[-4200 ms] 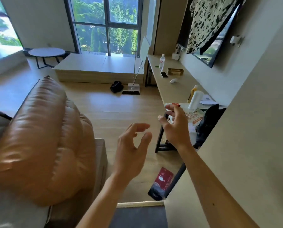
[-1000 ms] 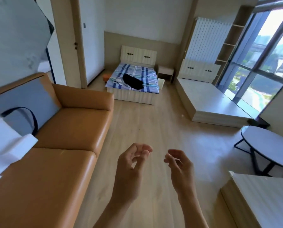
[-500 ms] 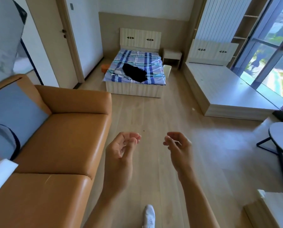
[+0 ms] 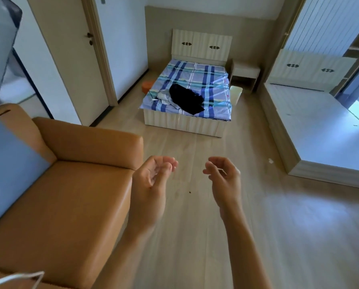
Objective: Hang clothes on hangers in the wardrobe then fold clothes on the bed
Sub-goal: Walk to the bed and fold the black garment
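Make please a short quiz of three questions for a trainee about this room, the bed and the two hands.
1. True or false: the left hand is gripping a garment.
2. Which lies on the striped bed? A) a black garment B) a red towel C) a hanger
3. What brown piece of furniture stands on the person's left side?

Key
1. False. The left hand and the right hand are both empty, fingers loosely curled, above the floor.
2. A. The black garment lies near the foot of the bed, beside a light-coloured cloth.
3. The sofa.
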A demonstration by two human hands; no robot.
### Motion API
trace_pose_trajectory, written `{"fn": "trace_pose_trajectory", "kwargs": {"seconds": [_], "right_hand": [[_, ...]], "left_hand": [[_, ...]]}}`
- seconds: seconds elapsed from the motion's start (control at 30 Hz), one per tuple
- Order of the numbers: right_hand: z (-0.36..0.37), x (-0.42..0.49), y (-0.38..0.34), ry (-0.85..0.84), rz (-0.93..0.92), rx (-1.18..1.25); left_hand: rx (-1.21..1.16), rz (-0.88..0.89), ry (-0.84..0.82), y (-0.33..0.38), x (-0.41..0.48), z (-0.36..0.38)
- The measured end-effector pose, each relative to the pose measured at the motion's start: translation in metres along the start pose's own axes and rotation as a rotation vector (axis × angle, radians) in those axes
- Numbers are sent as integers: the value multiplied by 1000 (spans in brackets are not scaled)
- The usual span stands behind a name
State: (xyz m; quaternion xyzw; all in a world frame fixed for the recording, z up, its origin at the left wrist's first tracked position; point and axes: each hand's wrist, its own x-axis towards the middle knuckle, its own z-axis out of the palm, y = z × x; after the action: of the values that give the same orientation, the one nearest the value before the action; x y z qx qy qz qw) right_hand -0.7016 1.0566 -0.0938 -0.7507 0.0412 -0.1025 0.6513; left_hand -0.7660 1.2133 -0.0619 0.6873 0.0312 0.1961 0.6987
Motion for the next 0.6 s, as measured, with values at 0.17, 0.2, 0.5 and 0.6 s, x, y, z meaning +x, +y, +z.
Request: {"fn": "trace_pose_trajectory", "kwargs": {"seconds": [0.17, 0.2, 0.5, 0.6], "right_hand": [[28, 115, 30, -22, 39, -24], [35, 143, 38, -11, 47, -27], [114, 401, 63, 35, 82, -66], [130, 480, 57, 63, 71, -50]], "left_hand": [[4, -22, 18, -48, 119, 39], [0, -28, 17, -60, 147, 46], [5, -40, -66, -136, 409, 114], [-13, -42, -105, -144, 491, 141]]}}
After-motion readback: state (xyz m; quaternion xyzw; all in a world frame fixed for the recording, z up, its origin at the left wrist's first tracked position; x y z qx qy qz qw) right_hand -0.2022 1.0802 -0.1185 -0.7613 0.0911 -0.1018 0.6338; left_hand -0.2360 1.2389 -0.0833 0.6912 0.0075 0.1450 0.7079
